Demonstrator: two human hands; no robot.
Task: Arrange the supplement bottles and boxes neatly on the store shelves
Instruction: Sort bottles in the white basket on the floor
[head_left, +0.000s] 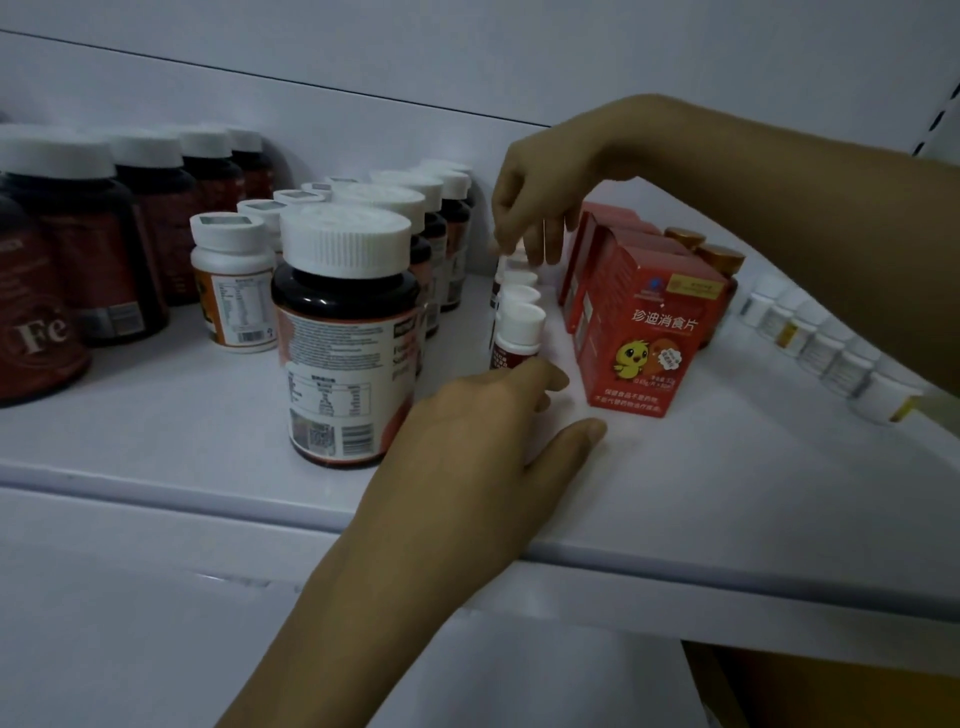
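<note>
- The left hand comes up from the bottom centre of the frame and lies low over the shelf. Its fingers are nearly straight and close together and its thumb is spread toward the right. I see nothing gripped in it.
- Its fingertips sit right in front of the front small bottle and cover the base. I cannot tell whether they press on it.
- The right hand reaches in from the right edge, above centre, with its fingers curled downward. They pinch the white cap of the rear small bottle, though blur softens the contact.
- Both bottles belong to a row of small bottles with white caps and red labels, running from mid-frame back toward the shelf wall.
- Just right of that row stands a file of red boxes, upright, one behind another. The nearest one shows a yellow cartoon chick, and a narrow gap separates the boxes from the row.
- Just left of the row stands a large dark bottle with a ribbed white cap, its barcode and table turned toward me. Similar bottles line up behind it.
- Behind the boxes I see amber bottles with gold caps.
- Along the right of the frame runs a line of little white bottles.
- White-and-orange bottles stand left of centre, and big dark red-labelled bottles fill the far left.
</note>
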